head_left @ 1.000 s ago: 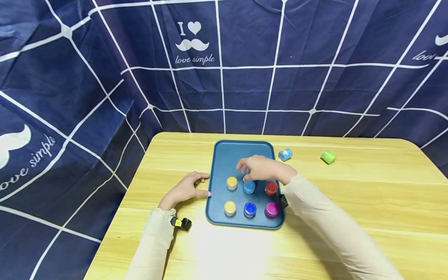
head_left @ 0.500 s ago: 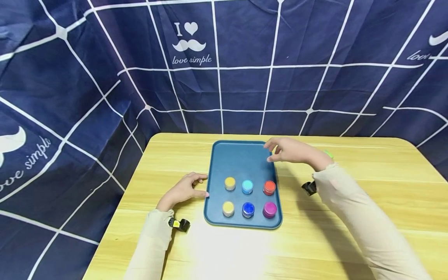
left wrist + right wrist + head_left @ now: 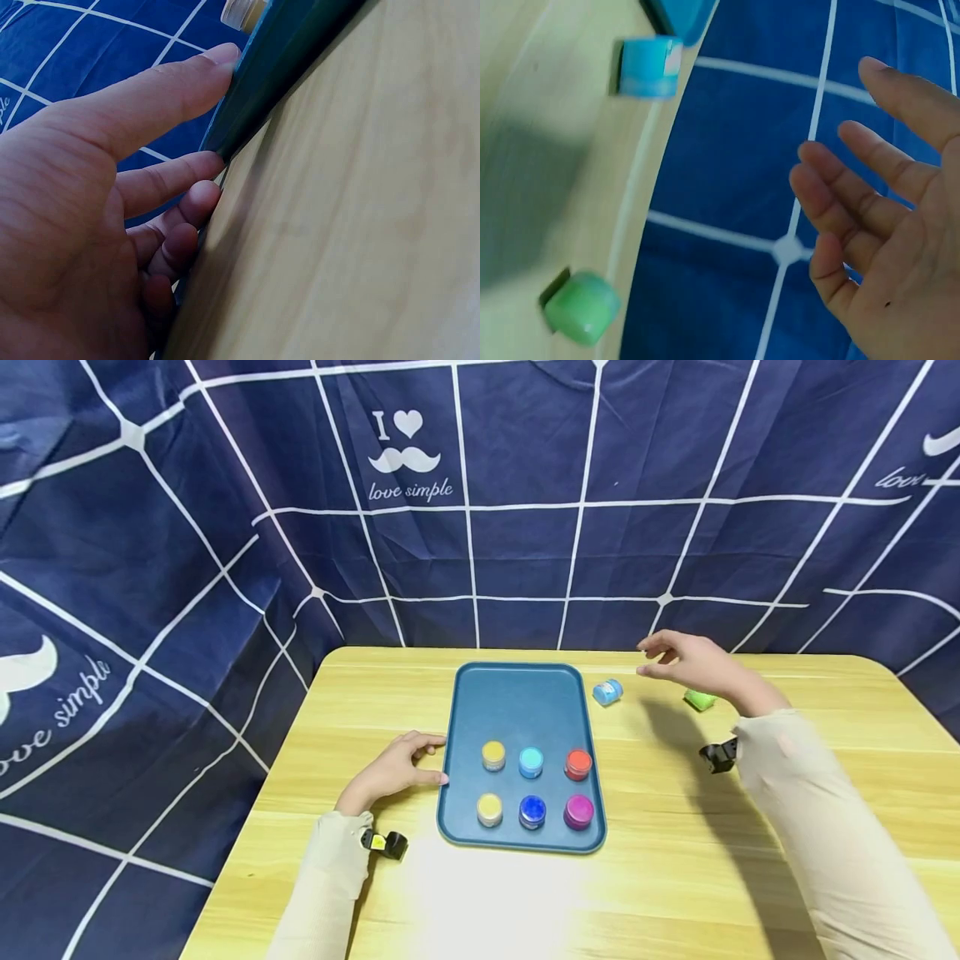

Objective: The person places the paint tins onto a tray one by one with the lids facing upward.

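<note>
My left hand rests at the left rim of a dark blue tray, thumb and fingertips touching its edge. On the tray stand two rows of small paint jars: a yellow jar, a light blue jar and a red jar behind, then a pale yellow jar, a dark blue jar and a purple jar in front. Holding nothing, my right hand hovers above the table between a blue jar and a green jar, both lying on their sides.
The wooden table extends right of the tray, with its back edge against a dark blue curtain with white lines. A small black wrist camera sits on my right wrist, another black camera on the left.
My right hand has moved from over the light blue jar on the tray, rightward and back past the tray's right rim. The left hand stays at the tray's rim.
</note>
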Demonstrator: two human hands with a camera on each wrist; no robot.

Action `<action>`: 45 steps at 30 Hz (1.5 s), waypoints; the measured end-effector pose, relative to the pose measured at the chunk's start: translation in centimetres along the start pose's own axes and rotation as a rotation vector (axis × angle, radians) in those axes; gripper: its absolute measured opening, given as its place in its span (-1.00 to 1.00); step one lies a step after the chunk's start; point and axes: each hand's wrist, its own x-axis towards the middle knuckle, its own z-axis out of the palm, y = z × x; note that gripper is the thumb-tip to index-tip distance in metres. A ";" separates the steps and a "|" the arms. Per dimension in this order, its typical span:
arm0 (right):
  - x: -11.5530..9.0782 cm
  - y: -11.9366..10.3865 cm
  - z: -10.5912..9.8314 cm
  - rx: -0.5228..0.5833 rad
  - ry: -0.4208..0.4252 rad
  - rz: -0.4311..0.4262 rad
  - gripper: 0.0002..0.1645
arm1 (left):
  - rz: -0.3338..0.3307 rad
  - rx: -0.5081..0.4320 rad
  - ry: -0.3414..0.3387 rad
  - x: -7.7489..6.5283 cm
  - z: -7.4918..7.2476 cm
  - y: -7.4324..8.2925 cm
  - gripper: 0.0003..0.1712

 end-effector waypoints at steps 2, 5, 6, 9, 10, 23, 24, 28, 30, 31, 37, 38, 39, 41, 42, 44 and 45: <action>-0.2 1.0 -0.3 0.010 0.008 0.037 -0.35 | 0.000 -0.004 0.001 0.0 0.0 0.0 -0.22; -0.5 2.5 -0.5 0.039 0.011 0.083 -0.30 | 0.002 -0.006 0.004 0.0 0.0 -0.1 -0.23; -0.6 3.0 -0.6 0.047 0.010 0.095 -0.28 | 0.003 -0.005 0.005 0.0 0.1 -0.1 -0.23; -0.9 4.4 -0.4 0.078 0.009 0.130 -0.26 | 0.002 -0.006 0.006 0.0 0.1 -0.1 -0.24; -1.0 4.8 -0.4 0.087 0.010 0.141 -0.26 | 0.003 -0.002 0.008 0.0 0.0 -0.1 -0.23; -1.7 9.1 1.1 0.142 0.037 0.226 -0.13 | 0.005 -0.011 0.018 0.1 0.3 -0.3 -0.23; -1.8 9.3 1.3 0.142 0.029 0.235 -0.11 | 0.004 -0.014 0.017 0.1 0.3 -0.3 -0.23; -1.9 10.1 1.8 0.169 -0.008 0.264 -0.05 | -0.002 -0.013 0.016 0.2 0.3 -0.2 -0.23; -1.9 10.4 2.1 0.177 -0.018 0.261 -0.04 | -0.006 -0.012 0.015 0.2 0.3 -0.2 -0.23; -1.9 10.5 2.2 0.176 -0.025 0.262 -0.04 | -0.008 -0.011 0.015 0.2 0.3 -0.2 -0.22; -2.0 11.3 2.8 0.116 -0.074 0.269 -0.01 | -0.018 -0.019 0.015 0.3 0.2 -0.2 -0.22; -2.0 11.4 2.9 0.108 -0.083 0.271 0.00 | -0.018 -0.024 0.014 0.3 0.2 -0.2 -0.22; -2.0 11.4 2.9 0.099 -0.090 0.273 0.00 | -0.015 -0.025 0.014 0.3 0.2 -0.2 -0.22; -2.1 11.6 3.0 0.071 -0.102 0.274 -0.01 | -0.017 -0.033 0.010 0.3 0.2 -0.2 -0.22; -2.1 11.7 3.1 0.061 -0.106 0.271 -0.01 | -0.017 -0.032 0.008 0.3 0.2 -0.2 -0.22; -2.2 11.8 3.2 0.048 -0.106 0.265 -0.03 | -0.015 -0.034 0.004 0.3 0.2 -0.3 -0.22; -2.2 11.8 3.2 0.042 -0.102 0.263 -0.03 | -0.016 -0.033 0.005 0.3 0.2 -0.3 -0.22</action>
